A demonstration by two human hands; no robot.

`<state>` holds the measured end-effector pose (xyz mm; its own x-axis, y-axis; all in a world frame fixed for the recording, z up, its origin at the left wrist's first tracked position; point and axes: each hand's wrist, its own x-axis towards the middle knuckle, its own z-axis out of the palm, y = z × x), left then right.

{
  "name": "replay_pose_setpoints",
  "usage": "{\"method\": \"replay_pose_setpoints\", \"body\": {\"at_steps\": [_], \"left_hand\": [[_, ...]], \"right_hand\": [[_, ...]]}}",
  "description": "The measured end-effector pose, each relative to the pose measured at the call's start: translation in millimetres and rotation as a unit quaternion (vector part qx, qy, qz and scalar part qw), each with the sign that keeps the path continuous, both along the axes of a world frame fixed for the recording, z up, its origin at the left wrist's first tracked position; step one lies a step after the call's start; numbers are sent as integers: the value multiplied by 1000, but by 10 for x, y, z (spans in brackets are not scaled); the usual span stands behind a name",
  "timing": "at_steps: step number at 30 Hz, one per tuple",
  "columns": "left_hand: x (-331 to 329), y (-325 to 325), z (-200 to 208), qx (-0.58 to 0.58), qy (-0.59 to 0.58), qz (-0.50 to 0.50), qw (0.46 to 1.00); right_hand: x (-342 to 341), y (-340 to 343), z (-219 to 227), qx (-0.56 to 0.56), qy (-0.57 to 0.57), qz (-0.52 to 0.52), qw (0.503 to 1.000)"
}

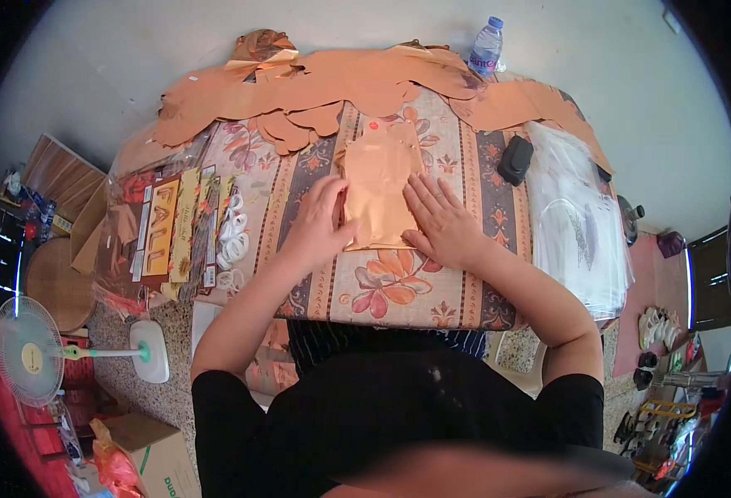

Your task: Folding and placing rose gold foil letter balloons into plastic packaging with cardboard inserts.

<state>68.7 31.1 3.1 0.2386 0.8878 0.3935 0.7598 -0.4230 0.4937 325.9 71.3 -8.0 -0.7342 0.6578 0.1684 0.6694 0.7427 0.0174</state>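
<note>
On the table (320,286), the left hand (320,222) is half-curled, thumb apart from fingers, at the left edge of the golden sheet (382,187). The right hand (446,222) lies open and flat at its right edge. The sheet's long axis runs away from the person, narrower end far. Beyond are brown sheets (345,76), then a bottle (487,48).

Front tablecloth (457,292) passable, bags (577,224) apparently blocking right
</note>
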Motion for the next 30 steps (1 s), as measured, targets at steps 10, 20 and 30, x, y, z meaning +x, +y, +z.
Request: {"method": "replay_pose_setpoints", "body": {"at_steps": [10, 20, 30], "left_hand": [[5, 952, 13, -153, -183, 100, 966], [-20, 1081, -192, -129, -224, 63, 964], [60, 991, -180, 58, -20, 29, 998]], "right_hand": [[5, -6, -38, 2, 8, -1, 1000], [-14, -3, -35, 11, 12, 1, 1000], [-4, -7, -10, 11, 11, 1, 1000]]}}
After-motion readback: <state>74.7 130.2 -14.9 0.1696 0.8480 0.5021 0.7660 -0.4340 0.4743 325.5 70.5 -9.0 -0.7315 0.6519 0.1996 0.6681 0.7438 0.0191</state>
